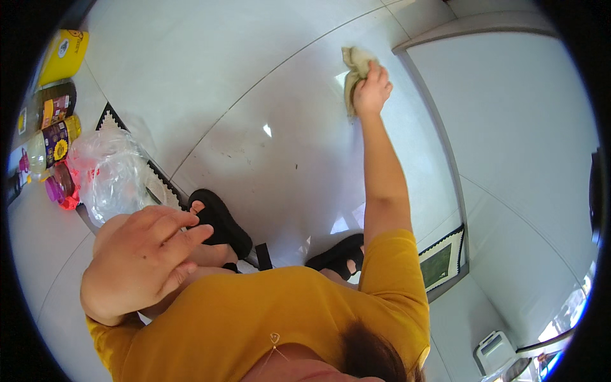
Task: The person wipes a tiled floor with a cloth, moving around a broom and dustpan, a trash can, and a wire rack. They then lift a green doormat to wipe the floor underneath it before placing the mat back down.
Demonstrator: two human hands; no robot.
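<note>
My right hand (373, 90) presses on a pale green-beige cloth (354, 71) against the glossy tiled floor (286, 119), with my arm stretched out near the grey edge of a white panel. My left hand (167, 238) is bent over my knee at the lower left, holding nothing that shows, its fingers slightly apart. Small dark specks (296, 166) and faint smudges lie on the floor between my arms. My feet, in black sandals (220, 222), are below them.
At the left stand a yellow package (64, 55), an oil bottle (57, 143), a dark-labelled container (57, 107) and a jar with a purple lid (57, 187). Beside them, a clear plastic bag (112, 172) lies over a patterned mat (164, 188). A white panel (501, 119) borders the floor at right.
</note>
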